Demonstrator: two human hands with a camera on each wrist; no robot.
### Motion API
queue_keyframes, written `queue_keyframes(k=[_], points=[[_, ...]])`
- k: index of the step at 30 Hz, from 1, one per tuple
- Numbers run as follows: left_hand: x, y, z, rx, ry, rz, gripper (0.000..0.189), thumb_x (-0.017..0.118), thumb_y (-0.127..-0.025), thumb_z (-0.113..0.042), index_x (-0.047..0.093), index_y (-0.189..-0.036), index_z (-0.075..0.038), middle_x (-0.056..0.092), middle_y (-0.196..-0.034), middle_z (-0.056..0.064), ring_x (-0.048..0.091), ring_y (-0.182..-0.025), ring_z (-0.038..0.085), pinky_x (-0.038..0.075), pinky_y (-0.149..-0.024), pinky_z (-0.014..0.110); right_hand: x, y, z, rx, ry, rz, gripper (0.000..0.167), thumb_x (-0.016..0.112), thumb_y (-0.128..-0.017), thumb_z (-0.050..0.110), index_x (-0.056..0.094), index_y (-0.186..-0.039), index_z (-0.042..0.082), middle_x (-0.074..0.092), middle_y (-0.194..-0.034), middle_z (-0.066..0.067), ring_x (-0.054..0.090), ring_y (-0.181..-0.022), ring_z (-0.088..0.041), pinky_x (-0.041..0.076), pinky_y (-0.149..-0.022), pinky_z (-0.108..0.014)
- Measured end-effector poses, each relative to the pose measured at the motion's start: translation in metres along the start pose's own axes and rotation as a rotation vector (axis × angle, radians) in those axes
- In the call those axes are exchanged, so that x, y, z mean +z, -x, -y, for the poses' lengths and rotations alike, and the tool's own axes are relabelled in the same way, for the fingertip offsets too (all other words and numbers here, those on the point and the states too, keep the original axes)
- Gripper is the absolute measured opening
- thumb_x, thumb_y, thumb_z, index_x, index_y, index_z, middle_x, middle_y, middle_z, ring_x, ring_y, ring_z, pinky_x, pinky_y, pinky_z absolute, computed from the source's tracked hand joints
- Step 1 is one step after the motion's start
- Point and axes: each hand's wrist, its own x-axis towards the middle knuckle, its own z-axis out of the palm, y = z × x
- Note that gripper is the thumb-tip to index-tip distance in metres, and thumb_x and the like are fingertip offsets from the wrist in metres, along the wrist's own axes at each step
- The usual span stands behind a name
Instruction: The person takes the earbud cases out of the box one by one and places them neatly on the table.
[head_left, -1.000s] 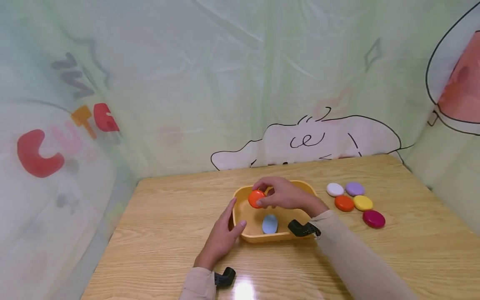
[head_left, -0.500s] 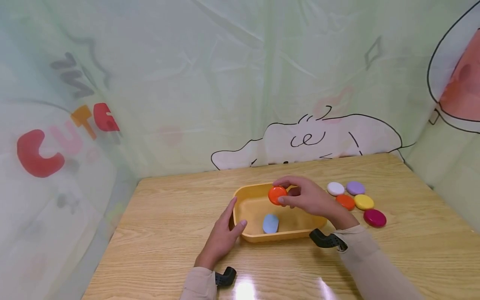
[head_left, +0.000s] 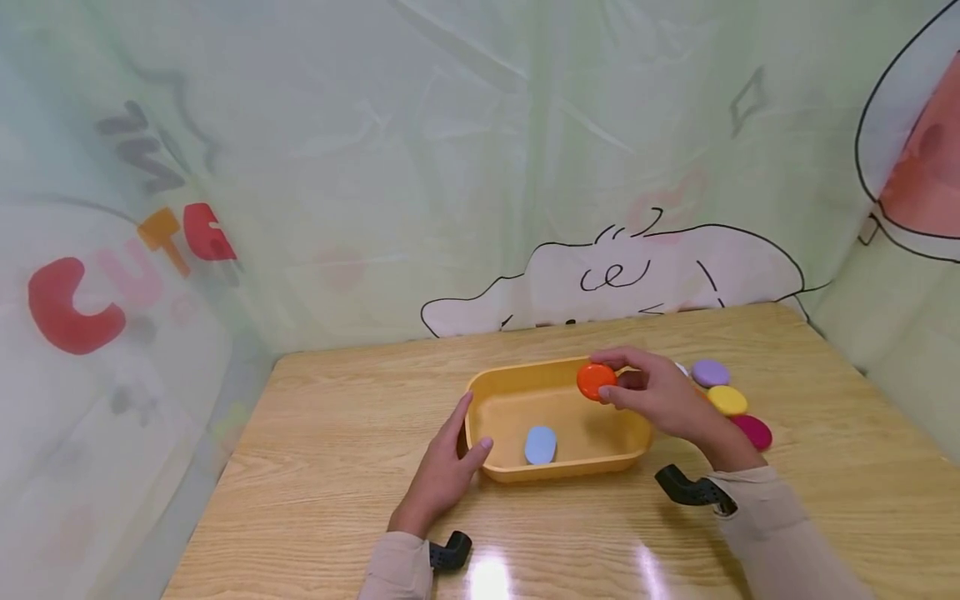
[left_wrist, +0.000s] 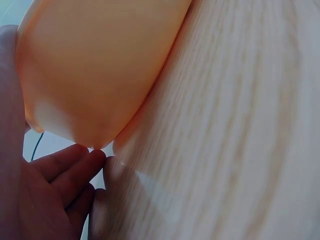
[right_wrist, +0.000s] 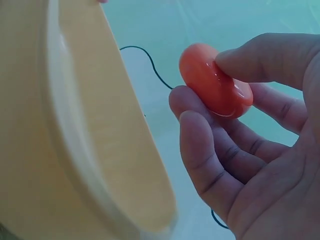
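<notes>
My right hand (head_left: pixel 660 396) pinches a glossy orange-red round disc (head_left: pixel 596 382) between thumb and fingers, above the right part of a yellow plastic tray (head_left: pixel 558 475). In the right wrist view the disc (right_wrist: pixel 215 82) sits tilted between the thumb and the fingers, apart from the tray wall (right_wrist: pixel 135 165). At the tray's left end my left hand (head_left: pixel 442 479) rests with fairly straight fingers, its thumb by the front left corner. The left wrist view shows its fingertips (left_wrist: pixel 97 157) touching the tray's outside. A light blue oval disc (head_left: pixel 540 446) lies inside the tray.
Right of the tray, purple (head_left: pixel 710 373), yellow (head_left: pixel 727 401) and dark pink (head_left: pixel 753 432) discs lie on the wooden table (head_left: pixel 337 433). A white and an orange-red disc there are mostly hidden by my right hand. A printed curtain (head_left: pixel 375 167) hangs behind.
My right hand has moved to the right with the orange-red disc, from the tray's left part to its right part. The left hand and the tray have stayed put.
</notes>
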Motion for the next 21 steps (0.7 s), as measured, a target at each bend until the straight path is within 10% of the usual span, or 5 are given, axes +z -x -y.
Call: queue_keyframes(k=[21], points=[[0.0, 0.0, -0.003, -0.029, -0.006, 0.003, 0.07, 0.057, -0.1, -0.047, 0.015, -0.157, -0.05, 0.021, -0.163, -0.013, 0.022, -0.149, 0.016, 0.024, -0.119, 0.047, -0.042, 0.036, -0.032, 0.037, 0.142, -0.097, 0.046, 0.069, -0.097, 0.018, 0.055, -0.136, 0.0, 0.062, -0.123, -0.02, 0.068, -0.089, -0.016, 0.058, -0.075, -0.023]])
